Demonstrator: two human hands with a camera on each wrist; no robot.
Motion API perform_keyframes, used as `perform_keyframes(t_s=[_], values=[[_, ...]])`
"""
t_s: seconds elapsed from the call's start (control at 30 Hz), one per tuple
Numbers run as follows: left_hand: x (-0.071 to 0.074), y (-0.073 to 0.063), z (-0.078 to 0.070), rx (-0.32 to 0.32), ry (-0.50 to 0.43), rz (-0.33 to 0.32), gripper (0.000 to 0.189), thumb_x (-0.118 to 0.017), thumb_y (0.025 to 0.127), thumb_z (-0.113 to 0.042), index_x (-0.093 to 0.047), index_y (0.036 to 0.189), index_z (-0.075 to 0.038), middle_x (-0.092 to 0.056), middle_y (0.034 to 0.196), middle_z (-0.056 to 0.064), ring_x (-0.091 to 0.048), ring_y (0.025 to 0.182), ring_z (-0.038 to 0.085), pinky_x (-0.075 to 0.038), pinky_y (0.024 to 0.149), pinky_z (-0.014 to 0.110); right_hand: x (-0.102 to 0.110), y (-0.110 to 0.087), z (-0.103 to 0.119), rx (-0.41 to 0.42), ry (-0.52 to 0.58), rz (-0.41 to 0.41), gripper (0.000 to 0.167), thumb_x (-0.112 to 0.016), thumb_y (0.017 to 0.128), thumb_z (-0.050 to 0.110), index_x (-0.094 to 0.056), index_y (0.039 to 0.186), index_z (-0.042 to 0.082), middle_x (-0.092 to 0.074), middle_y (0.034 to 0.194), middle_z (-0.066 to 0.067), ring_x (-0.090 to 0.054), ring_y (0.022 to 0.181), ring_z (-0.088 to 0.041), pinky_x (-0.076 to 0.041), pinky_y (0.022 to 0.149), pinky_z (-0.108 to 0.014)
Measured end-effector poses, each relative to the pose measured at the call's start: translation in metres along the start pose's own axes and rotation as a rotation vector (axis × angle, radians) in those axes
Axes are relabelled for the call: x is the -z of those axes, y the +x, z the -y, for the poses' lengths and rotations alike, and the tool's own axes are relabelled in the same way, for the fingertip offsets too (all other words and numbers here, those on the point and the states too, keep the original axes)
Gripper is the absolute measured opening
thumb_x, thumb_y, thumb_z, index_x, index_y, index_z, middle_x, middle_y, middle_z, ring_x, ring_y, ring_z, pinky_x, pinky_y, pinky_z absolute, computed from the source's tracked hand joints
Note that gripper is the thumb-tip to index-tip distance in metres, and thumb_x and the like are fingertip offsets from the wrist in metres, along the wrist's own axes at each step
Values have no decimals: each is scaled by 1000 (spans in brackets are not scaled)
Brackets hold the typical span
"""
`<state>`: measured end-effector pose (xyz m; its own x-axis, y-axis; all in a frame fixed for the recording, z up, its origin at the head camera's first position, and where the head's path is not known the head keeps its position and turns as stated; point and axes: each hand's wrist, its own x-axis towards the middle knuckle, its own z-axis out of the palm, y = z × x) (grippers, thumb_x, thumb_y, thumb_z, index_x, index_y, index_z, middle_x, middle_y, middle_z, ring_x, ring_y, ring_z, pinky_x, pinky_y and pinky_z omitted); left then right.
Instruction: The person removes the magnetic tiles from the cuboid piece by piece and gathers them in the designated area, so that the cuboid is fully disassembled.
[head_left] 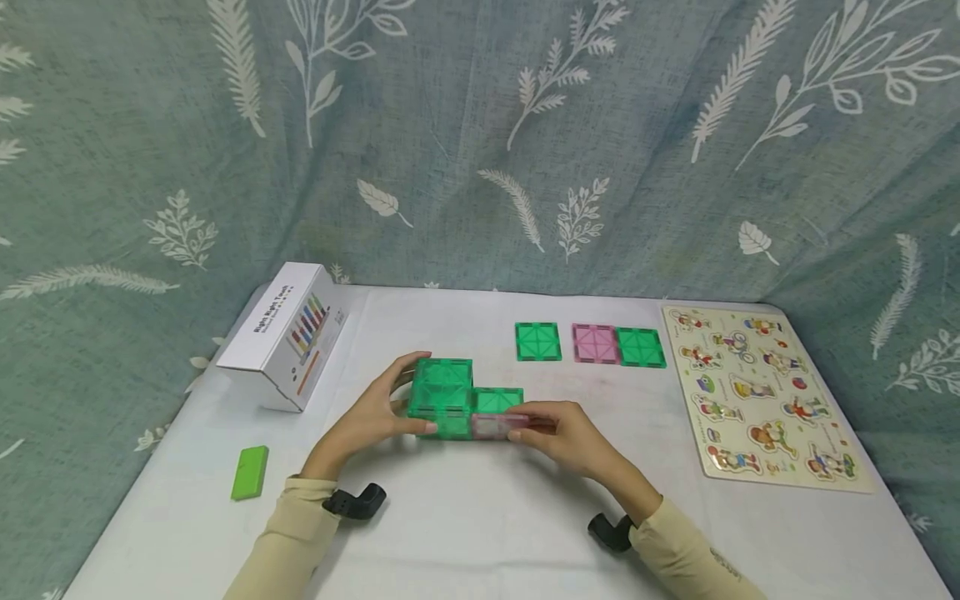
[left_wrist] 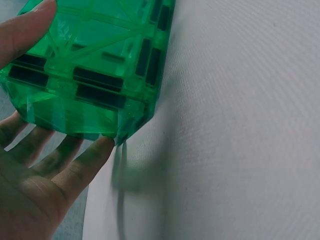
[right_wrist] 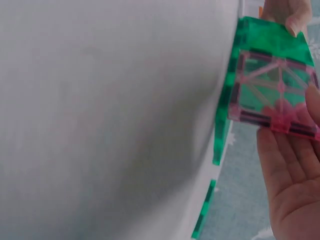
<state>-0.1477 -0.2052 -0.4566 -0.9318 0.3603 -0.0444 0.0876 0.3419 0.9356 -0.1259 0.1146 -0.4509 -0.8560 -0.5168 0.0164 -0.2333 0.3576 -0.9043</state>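
Note:
A cube of clear green magnetic tiles stands near the middle of the table. My left hand holds its left side, thumb on the front face and fingers around the side and back. Attached on the cube's right, a green tile lies flat. My right hand pinches a pink magnetic tile by its right edge, upright along the flat tile's front. The right wrist view shows this pink tile beside the green cube; whether their edges touch I cannot tell.
Behind lie a loose green tile, a pink tile and another green tile side by side. A picture puzzle board is at right. At left are a white box and a lime-green block.

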Motion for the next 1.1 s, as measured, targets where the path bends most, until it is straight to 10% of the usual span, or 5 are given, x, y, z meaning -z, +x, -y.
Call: perform_keyframes(t_s=[1.1], values=[[9, -2, 0, 43, 18, -14, 108, -91, 72, -16, -26, 158, -25, -29, 164, 11, -21, 154, 42, -37, 115, 64, -25, -12, 6, 99, -97, -23, 28, -71, 90, 1, -76, 116, 9, -76, 118, 0, -69, 119, -20, -56, 103, -33]])
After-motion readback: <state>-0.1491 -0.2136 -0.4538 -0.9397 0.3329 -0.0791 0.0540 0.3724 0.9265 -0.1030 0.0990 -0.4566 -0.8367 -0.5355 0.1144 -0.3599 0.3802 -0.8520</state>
